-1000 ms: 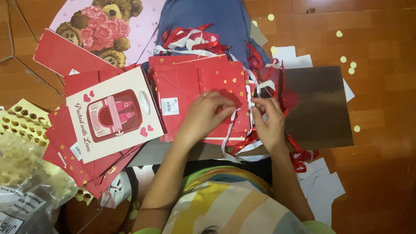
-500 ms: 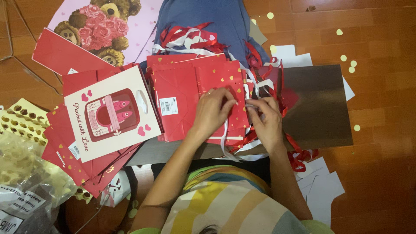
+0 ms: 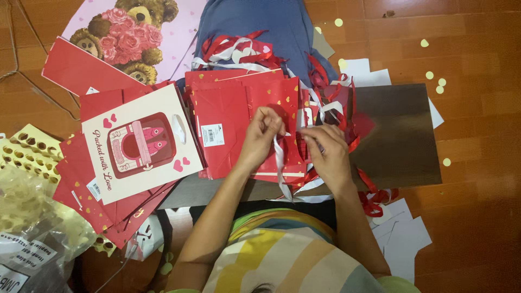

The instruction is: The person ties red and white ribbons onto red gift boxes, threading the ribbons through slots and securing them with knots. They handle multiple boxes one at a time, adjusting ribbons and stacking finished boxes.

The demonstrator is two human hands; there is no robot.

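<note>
A white ribbon point(image 3: 279, 154) is pinched between the two hands, and it hangs down over the front edge of a flat red paper bag point(image 3: 239, 122) with little gold hearts on it. The left hand point(image 3: 263, 135) is closed, with its fingertips squeezing the top of the ribbon. The right hand point(image 3: 325, 152) is closed too, and its fingers hold the ribbon from the other side, just beside the left hand. The red bag lies on top of a pile of more red bags, and the pile rests on a dark brown board point(image 3: 401, 135) on the wooden floor point(image 3: 477, 65). A tangle of red and white ribbons point(image 3: 239, 49) sits behind the pile, on a blue cloth point(image 3: 255, 21). To the left lies a cream bag point(image 3: 141, 144) with a red picture and hearts on it, on top of more red bags spread out like a fan. Behind it is a pink bag point(image 3: 130, 32) with a teddy bear and roses. Yellow punched sheets point(image 3: 30, 154) full of round holes lie at the far left. Small pale paper dots point(image 3: 434, 81) are scattered on the floor at the right, and white paper sheets point(image 3: 401, 239) lie near the person's right arm.
</note>
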